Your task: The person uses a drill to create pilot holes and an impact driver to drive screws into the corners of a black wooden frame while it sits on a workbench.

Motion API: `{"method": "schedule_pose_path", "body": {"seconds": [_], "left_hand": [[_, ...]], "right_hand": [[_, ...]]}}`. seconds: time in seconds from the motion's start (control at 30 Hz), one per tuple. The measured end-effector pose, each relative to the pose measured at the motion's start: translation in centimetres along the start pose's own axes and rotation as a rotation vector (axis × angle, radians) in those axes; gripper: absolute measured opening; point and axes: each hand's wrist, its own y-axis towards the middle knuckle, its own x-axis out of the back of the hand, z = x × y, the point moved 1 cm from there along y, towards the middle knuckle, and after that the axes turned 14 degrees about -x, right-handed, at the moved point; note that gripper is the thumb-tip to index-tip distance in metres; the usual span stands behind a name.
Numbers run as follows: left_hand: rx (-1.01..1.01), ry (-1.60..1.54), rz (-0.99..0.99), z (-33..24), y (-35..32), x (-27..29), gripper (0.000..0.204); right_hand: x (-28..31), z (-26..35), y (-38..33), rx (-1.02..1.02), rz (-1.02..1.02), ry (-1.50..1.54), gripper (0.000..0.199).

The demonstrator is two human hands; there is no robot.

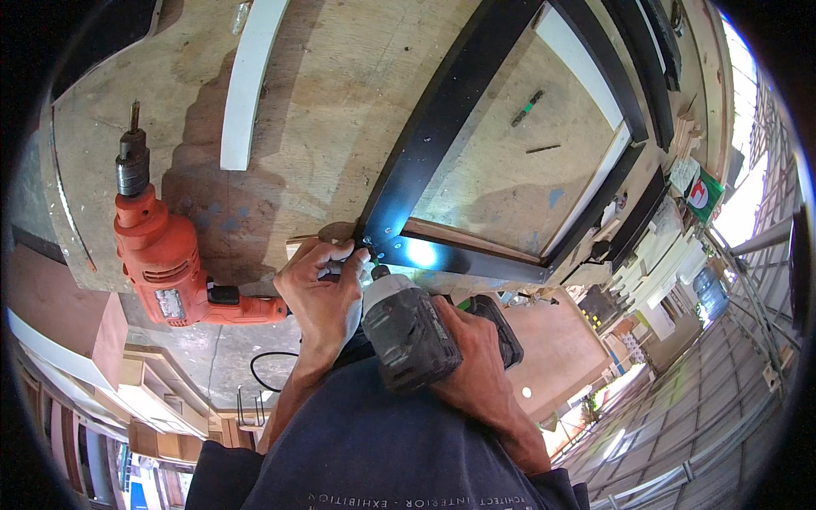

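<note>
My right hand (476,361) grips a dark grey cordless driver (412,327) whose nose points at the near left corner of a black rectangular frame (433,127) lying on the plywood bench (340,93). My left hand (323,293) rests at that corner, fingers pinched around the driver's tip and a small piece there; a light from the driver shines on the frame corner. Several small screw heads show in the corner.
An orange corded drill (166,263) lies on the bench to the left, bit pointing away. A white strip (246,81) lies beyond it. A green-handled bit (527,106) and a dark nail lie inside the frame. White and black offcuts are stacked at the right bench edge.
</note>
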Motion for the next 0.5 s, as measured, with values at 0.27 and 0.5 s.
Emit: {"method": "schedule_pose_path", "body": {"seconds": [0.27,0.5], "left_hand": [[-0.014,0.009,-0.015,0.1,-0.02,-0.11,0.017],[0.048,-0.047,-0.003,-0.51,0.17,0.06,0.015]], "right_hand": [[0.33,-0.04,0.4,0.062,0.021,-0.021,0.049],[-0.19,0.14,0.27,-0.002,0.003,-0.012,0.045]]}}
